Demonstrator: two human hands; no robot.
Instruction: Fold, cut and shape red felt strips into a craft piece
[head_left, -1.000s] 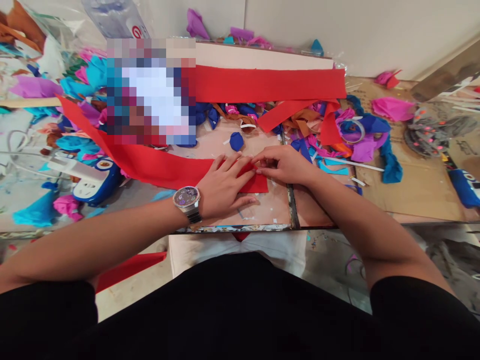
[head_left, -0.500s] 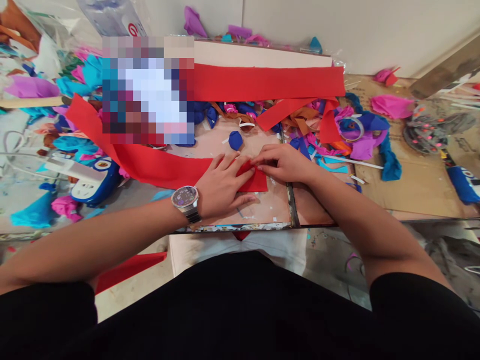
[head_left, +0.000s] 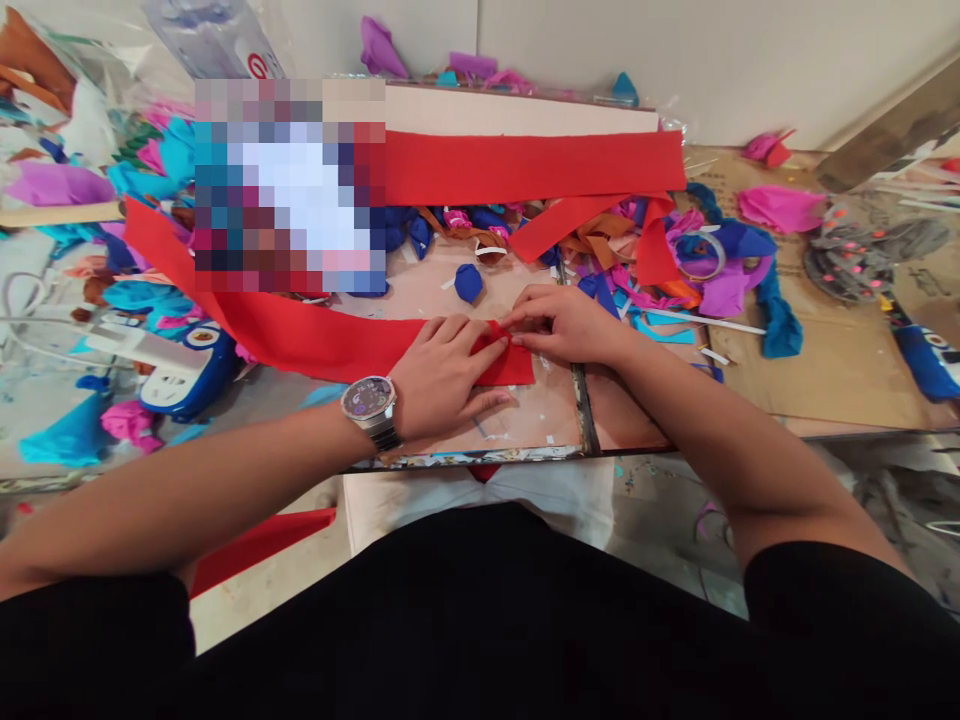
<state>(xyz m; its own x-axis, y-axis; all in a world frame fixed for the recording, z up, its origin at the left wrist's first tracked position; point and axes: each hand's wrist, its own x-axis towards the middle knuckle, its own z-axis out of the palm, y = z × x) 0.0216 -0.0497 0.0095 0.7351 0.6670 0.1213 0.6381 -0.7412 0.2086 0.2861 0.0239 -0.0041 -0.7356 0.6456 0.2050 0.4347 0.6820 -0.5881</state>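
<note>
Cluttered craft scraps cover most of the tabletop (head_left: 525, 415) in front of me, with a pale wall running along the top of the frame. At centre frame lies the near end of a long red felt strip (head_left: 315, 340), which trails away toward the upper left. My left hand (head_left: 442, 375) rests flat and open on that end, palm down, seemingly to pin it so it cannot slide. My right hand (head_left: 570, 325) meets it from the right, fingertips pinched shut on a small raised fold of the strip's corner, just beside the left fingers. A wristwatch (head_left: 370, 397) sits on my left wrist. Above the hands lie a blue paper ball (head_left: 469, 283) and a wider red felt band (head_left: 525, 165); crumpled purple, pink and cyan pieces crowd the right and left.
</note>
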